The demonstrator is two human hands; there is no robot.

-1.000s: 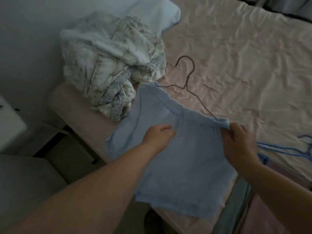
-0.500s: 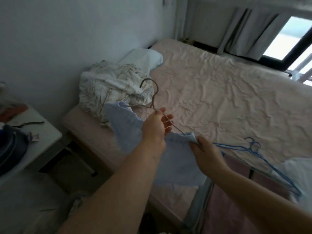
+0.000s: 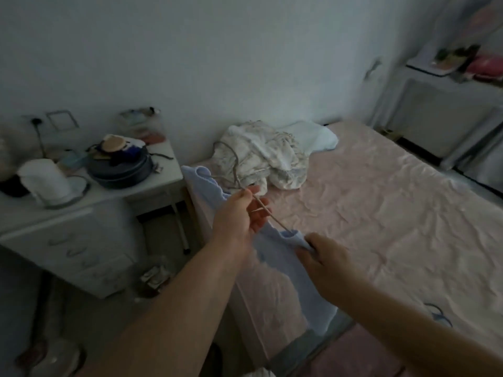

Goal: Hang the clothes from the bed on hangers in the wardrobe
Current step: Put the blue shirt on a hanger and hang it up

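At the far left, a white counter (image 3: 152, 186) stands against the wall, carrying a white cylindrical jug-like thing (image 3: 45, 183) and a dark round pan (image 3: 122, 170) piled with small items too blurred to name. Just right of it begins the bed (image 3: 381, 213) with its creased pink sheet. Near the bed's head lies a crumpled white patterned bundle (image 3: 261, 156), with a pale blue pillow (image 3: 313, 136) behind it.

Your left hand (image 3: 238, 213) is raised over the bed's near corner, thumb and fingers pinching the thin wire hanger (image 3: 235, 164) just below its hook, which stands up in front of the bundle. One arm of the hanger runs down and to the right into the light blue garment (image 3: 296, 270). Your right hand (image 3: 326, 257) grips the garment's top edge where that wire enters it. The garment hangs between both hands and drapes down over the bed's edge. Further right, near your right forearm, a blue hanger (image 3: 438, 311) lies on the sheet.
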